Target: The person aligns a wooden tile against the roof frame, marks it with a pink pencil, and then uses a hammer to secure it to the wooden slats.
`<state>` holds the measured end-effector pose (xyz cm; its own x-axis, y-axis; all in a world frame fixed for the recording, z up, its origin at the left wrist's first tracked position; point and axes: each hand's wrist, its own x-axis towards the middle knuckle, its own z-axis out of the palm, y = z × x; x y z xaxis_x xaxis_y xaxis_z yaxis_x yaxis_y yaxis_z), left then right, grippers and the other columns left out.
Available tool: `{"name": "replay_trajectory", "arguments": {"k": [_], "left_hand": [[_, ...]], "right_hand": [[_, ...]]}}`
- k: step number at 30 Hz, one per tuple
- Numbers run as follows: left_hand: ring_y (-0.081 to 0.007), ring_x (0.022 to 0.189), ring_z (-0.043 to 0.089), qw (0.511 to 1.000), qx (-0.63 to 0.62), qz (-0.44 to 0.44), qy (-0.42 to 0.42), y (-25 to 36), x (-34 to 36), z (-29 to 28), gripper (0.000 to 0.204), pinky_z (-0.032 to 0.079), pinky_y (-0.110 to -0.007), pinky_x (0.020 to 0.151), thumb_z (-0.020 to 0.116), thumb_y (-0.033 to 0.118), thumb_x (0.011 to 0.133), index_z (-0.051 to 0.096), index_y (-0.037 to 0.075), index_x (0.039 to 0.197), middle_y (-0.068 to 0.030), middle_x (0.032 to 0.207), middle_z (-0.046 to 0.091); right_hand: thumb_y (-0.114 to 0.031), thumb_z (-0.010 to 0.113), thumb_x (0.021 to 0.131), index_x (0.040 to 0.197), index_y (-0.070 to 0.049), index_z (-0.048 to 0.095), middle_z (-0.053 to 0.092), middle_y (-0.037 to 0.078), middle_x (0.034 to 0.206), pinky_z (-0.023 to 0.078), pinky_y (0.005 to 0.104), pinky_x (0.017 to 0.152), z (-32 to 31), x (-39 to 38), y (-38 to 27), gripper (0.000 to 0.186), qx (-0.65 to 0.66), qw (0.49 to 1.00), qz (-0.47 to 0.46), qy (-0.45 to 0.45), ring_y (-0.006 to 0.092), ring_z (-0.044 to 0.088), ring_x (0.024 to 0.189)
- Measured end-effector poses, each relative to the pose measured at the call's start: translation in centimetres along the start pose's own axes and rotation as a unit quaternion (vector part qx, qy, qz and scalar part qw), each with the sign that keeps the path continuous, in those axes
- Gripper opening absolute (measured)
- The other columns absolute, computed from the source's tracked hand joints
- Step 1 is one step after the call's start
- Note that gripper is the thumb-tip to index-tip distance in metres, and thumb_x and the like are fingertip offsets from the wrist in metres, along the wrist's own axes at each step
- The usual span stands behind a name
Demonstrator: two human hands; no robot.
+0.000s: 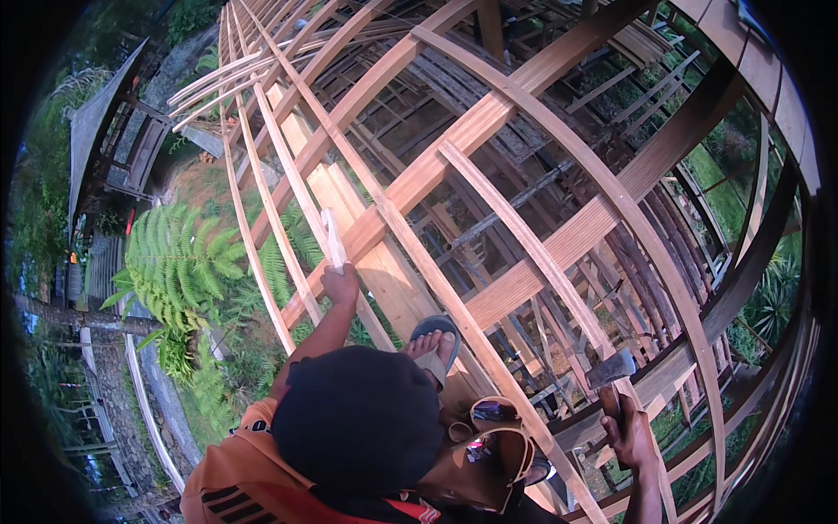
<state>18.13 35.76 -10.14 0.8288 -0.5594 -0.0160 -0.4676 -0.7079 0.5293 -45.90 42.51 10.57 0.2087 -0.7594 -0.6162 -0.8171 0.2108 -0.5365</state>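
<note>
My left hand [340, 284] is closed round the lower end of a short, pale, rough-split piece of wood [333, 240]. It is held over the timber framing, beside a long plank. At the lower right, my right hand [630, 439] grips the brown handle of a short tool with a broad grey metal head [610, 370]. Whether that head is a hammer's or a hatchet's is hard to tell. Behind the tool runs a narrow batten [524, 240]. A foot in a dark flip-flop [447, 342] rests on the wide plank [397, 284] between the hands.
Long battens [384, 205] cross thick beams [559, 249], with wide gaps over a drop. More timber lies below. A curved rail [602, 175] sweeps down the right. A dark cap [353, 419] and sunglasses [524, 437] fill the lower middle. Ferns [179, 262] grow at left.
</note>
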Motion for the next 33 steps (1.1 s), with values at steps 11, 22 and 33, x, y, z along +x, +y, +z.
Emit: {"name": "replay_trajectory", "arguments": {"k": [11, 22, 33], "left_hand": [[-0.0389, 0.102, 0.069, 0.981, 0.14, -0.017, -0.132, 1.6, 1.3, -1.8, 0.061, 0.054, -0.045, 0.09, 0.078, 0.037, 0.079, 0.058, -0.007, 0.116, -0.0282, 0.11, 0.069], [-0.0271, 0.055, 0.069, 0.952, -0.072, -0.095, -0.283, 1.7, -6.4, 2.7, 0.057, 0.056, -0.036, 0.041, 0.082, 0.02, 0.08, 0.046, -0.014, 0.108, -0.0245, 0.09, 0.068], [-0.0213, 0.045, 0.064, 0.924, -0.024, -0.133, -0.358, 3.2, -5.0, 0.9, 0.052, 0.055, -0.032, 0.039, 0.08, 0.033, 0.085, 0.057, -0.012, 0.097, -0.0184, 0.072, 0.068]], "right_hand": [[-0.027, 0.067, 0.093, 0.138, 0.006, 0.046, 0.064, 0.037, 0.108, 0.05, 0.0507, 0.092, -0.2, 1.5, -0.7, 0.06, -0.031, 0.999, -0.011, -0.036, 0.0503, 0.063, 0.106], [-0.023, 0.067, 0.091, 0.133, 0.002, 0.049, 0.066, 0.033, 0.1, 0.05, 0.0537, 0.085, 0.9, 1.6, 0.8, 0.052, -0.042, 0.997, -0.038, -0.044, 0.0515, 0.063, 0.095], [-0.025, 0.067, 0.092, 0.136, 0.002, 0.048, 0.067, 0.033, 0.095, 0.051, 0.0538, 0.084, 0.3, -0.2, 0.0, 0.055, -0.033, 0.999, -0.021, -0.021, 0.0509, 0.065, 0.092]]}}
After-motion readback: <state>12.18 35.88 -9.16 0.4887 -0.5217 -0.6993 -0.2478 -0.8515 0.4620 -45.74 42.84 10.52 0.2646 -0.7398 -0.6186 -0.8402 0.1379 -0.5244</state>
